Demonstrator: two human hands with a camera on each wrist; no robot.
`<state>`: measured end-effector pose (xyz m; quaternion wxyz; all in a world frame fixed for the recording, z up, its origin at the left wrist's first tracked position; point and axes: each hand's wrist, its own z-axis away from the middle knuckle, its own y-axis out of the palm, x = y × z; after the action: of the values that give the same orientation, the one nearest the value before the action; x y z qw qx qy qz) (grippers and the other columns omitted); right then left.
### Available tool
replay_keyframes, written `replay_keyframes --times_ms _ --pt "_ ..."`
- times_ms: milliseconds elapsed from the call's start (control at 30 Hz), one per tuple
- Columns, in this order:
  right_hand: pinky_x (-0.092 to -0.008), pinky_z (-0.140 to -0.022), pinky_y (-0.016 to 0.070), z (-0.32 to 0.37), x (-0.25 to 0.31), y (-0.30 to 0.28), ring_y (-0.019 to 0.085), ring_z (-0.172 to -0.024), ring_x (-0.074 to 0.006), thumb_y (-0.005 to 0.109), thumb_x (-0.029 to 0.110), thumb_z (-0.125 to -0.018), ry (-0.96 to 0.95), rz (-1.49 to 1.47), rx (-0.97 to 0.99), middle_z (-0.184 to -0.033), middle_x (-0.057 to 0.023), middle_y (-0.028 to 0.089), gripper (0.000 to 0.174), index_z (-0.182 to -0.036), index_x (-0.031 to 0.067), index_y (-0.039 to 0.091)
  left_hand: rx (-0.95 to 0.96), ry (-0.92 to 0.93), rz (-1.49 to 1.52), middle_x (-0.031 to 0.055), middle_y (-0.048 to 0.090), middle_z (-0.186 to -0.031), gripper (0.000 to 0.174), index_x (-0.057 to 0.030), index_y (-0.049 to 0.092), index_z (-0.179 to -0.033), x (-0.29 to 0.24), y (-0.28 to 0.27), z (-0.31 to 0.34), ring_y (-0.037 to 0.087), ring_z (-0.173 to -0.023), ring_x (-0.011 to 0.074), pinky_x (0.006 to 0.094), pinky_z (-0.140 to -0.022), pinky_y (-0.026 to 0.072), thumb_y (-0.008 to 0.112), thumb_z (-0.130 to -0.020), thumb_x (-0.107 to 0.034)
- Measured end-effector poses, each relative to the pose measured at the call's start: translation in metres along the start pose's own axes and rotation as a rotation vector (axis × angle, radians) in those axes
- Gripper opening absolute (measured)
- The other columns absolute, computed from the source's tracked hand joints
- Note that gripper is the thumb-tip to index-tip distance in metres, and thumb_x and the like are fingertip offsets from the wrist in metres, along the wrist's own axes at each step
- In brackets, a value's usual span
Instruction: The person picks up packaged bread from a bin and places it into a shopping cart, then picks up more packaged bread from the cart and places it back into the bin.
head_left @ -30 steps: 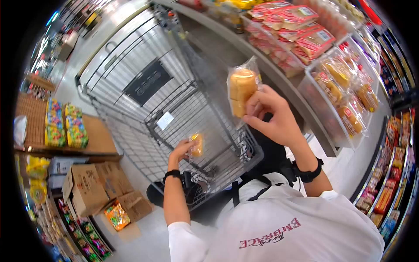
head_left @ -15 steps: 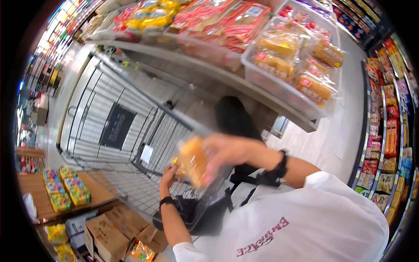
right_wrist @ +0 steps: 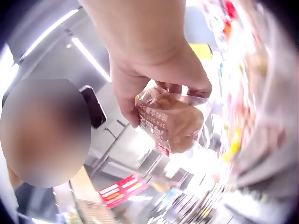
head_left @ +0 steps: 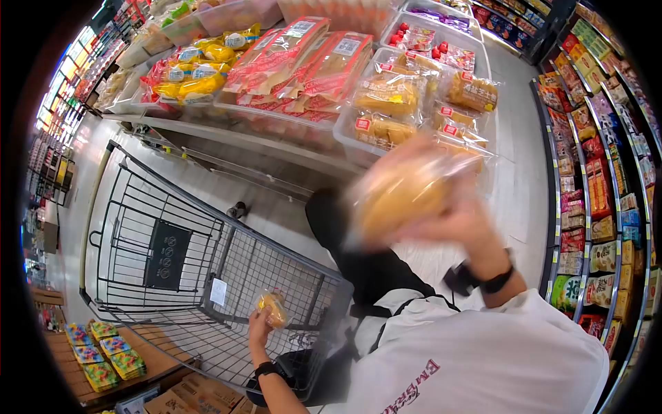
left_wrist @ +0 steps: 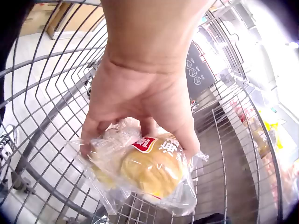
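My left hand [head_left: 258, 330] is down inside the shopping cart [head_left: 227, 200]. It grips a clear-wrapped bread bun [left_wrist: 154, 163] with a red label, fingers spread over the top of the wrapper; another wrapped piece [left_wrist: 112, 140] shows beside it under the fingers. Up near the display bins, my right hand [head_left: 465, 217] pinches a packaged bread loaf [head_left: 400, 196], blurred by motion. In the right wrist view, the thumb and fingers of this hand hold the clear wrapper, printed with white letters, at its upper end.
A display table holds a plastic bin [head_left: 345, 134] of similar packaged breads, with red-and-clear bread packs [head_left: 276, 65] and yellow packs [head_left: 200, 72] beside it. Snack shelves [head_left: 596, 179] line the right. Cardboard boxes [head_left: 200, 393] and colourful packs [head_left: 100, 352] stand at lower left.
My right hand has carried its packaged bread down towards the left hand, then back up and right in front of the bins. The head view has swung right; my left hand still grips its bun.
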<state>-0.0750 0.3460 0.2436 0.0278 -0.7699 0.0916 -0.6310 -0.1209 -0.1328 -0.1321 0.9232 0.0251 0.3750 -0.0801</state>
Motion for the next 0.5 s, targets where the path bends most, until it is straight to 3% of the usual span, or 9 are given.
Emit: replay_keyframes --times_ms 33,67,100,167,200,267,367,433,500 --pt "-0.0361 -0.096 0.0509 0.003 -0.005 -0.025 0.062 -0.110 -0.0216 0.089 0.017 -0.065 -0.134 0.054 -0.221 -0.116 -0.0109 0.063 0.078 -0.130 0.0034 0.048 0.031 0.020 0.070 0.0057 0.062 -0.094 0.035 -0.0075 0.057 -0.110 0.002 -0.002 -0.001 0.063 -0.081 0.0187 0.0370 -0.064 0.0521 0.070 -0.087 -0.032" --pt "-0.0352 -0.094 0.0517 -0.003 0.005 -0.055 0.064 -0.108 -0.0213 0.089 0.015 -0.064 -0.141 0.065 -0.350 -0.115 -0.0120 0.064 0.083 -0.134 0.0046 0.046 0.036 0.019 0.067 0.0057 0.062 -0.094 0.035 -0.0075 0.057 -0.110 0.000 0.001 0.002 0.063 -0.081 0.0187 0.0370 -0.064 0.0521 0.070 -0.087 -0.032" --pt "-0.0325 -0.088 0.0543 -0.007 0.020 -0.076 0.064 -0.106 -0.0198 0.086 0.011 -0.067 -0.155 0.139 -0.444 -0.112 -0.0112 0.064 0.081 -0.136 0.0059 0.044 0.012 0.015 0.049 0.0063 0.063 -0.093 0.037 -0.0047 0.057 -0.112 -0.006 0.006 0.010 0.064 -0.081 0.0184 0.0343 -0.063 0.0521 0.069 -0.087 -0.030" --pt "-0.0319 -0.080 0.0571 -0.020 0.002 -0.127 0.064 -0.102 -0.0185 0.082 0.008 -0.072 -0.337 0.269 -0.583 -0.108 -0.0094 0.063 0.071 -0.133 0.0061 0.046 -0.007 0.008 0.027 0.0069 0.064 -0.093 0.039 -0.0020 0.057 -0.114 -0.012 0.012 0.014 0.065 -0.081 0.0180 0.0317 -0.063 0.0520 0.069 -0.087 -0.028" --pt "-0.0319 -0.080 0.0571 -0.024 -0.010 -0.147 0.064 -0.102 -0.0185 0.082 0.008 -0.072 -0.334 0.270 -0.585 -0.108 -0.0094 0.063 0.071 -0.133 0.0061 0.046 -0.006 -0.003 0.018 0.0066 0.063 -0.093 0.039 -0.0022 0.057 -0.113 -0.014 0.014 0.014 0.064 -0.081 0.0177 0.0320 -0.063 0.0521 0.069 -0.087 -0.028" --pt "-0.0295 -0.075 0.0579 -0.031 -0.040 -0.173 0.067 -0.092 -0.0183 0.081 0.008 -0.073 -0.186 0.157 -0.699 -0.106 -0.0099 0.062 0.062 -0.126 0.0035 0.049 -0.013 -0.008 0.011 0.0064 0.063 -0.093 0.038 -0.0024 0.058 -0.113 -0.016 0.013 0.012 0.064 -0.081 0.0174 0.0323 -0.063 0.0521 0.069 -0.087 -0.028" --pt "-0.0288 -0.074 0.0580 -0.029 -0.078 -0.182 0.066 -0.093 -0.0168 0.082 0.011 -0.073 -0.011 0.058 -0.765 -0.105 -0.0083 0.060 0.059 -0.124 0.0039 0.051 0.010 -0.021 -0.016 0.0060 0.063 -0.093 0.039 -0.0031 0.059 -0.112 -0.015 0.014 0.008 0.063 -0.081 0.0172 0.0338 -0.064 0.0526 0.070 -0.086 -0.030" --pt "-0.0290 -0.075 0.0557 -0.018 -0.074 -0.174 0.066 -0.090 -0.0177 0.082 0.015 -0.074 0.010 0.149 -0.780 -0.102 -0.0110 0.063 0.062 -0.125 0.0029 0.050 -0.009 -0.054 -0.147 0.0068 0.064 -0.098 0.041 -0.0054 0.058 -0.110 -0.019 0.019 0.010 0.064 -0.086 0.0216 0.0425 -0.068 0.0521 0.073 -0.084 -0.033" --pt "-0.0309 -0.076 0.0529 -0.003 -0.074 -0.180 0.066 -0.088 -0.0194 0.080 0.021 -0.077 0.180 0.546 -0.731 -0.098 -0.0132 0.065 0.059 -0.125 0.0014 0.053 0.019 -0.102 -0.187 0.0078 0.064 -0.098 0.043 -0.0046 0.058 -0.111 -0.021 0.021 0.009 0.064 -0.088 0.0219 0.0446 -0.069 0.0524 0.073 -0.084 -0.034"
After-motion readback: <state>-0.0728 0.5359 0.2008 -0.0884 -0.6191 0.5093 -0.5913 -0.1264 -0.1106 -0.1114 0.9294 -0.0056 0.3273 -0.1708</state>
